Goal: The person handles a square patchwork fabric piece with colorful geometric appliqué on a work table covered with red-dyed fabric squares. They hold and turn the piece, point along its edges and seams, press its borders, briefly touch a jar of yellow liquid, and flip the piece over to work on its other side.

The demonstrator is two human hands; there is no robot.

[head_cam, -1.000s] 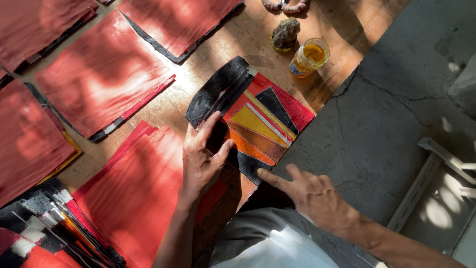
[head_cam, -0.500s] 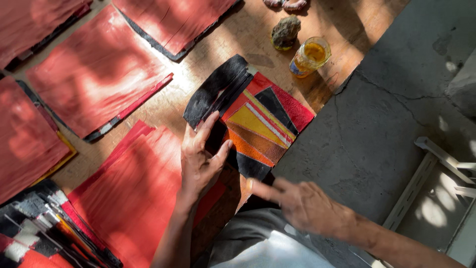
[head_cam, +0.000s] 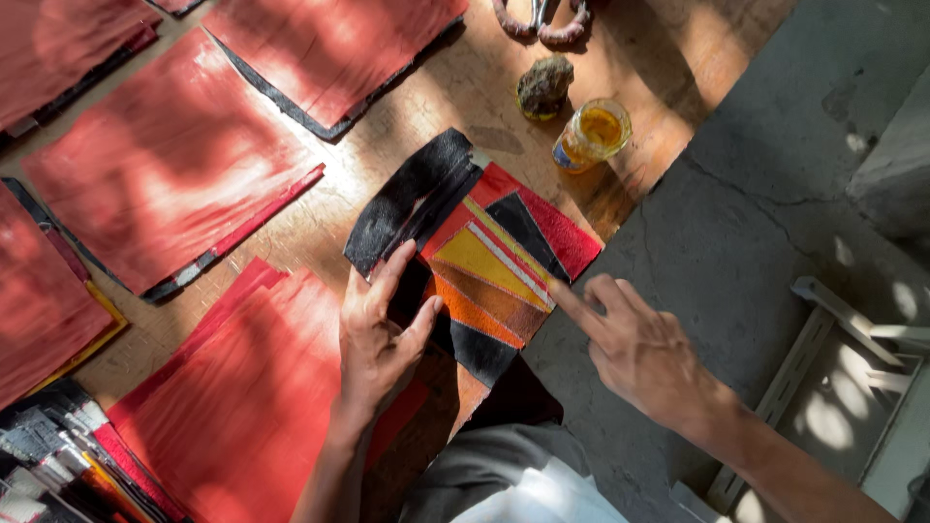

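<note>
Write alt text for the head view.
Left hand presses flat on a patchwork piece of black, red, yellow and orange, while the right hand touches its edge. Red sheets surround it, with a jar of yellow liquid beyond.

Patchwork leather panel (head_cam: 489, 276): black strip on the left, then red, yellow w/ thin white stripe, orange, black wedges, all angled bands. Flat red leather sheets (head_cam: 174, 160) w/ black edges all round; one shows a yellow edge underneath. Small glass jar (head_cam: 593, 134) holds amber-yellow liquid. Rough lump of stone (head_cam: 544, 85) is grey-green. Wooden floor board (head_cam: 668, 58) is orange-brown, dappled w/ sun and shadow; concrete (head_cam: 736, 242) is grey.
</note>
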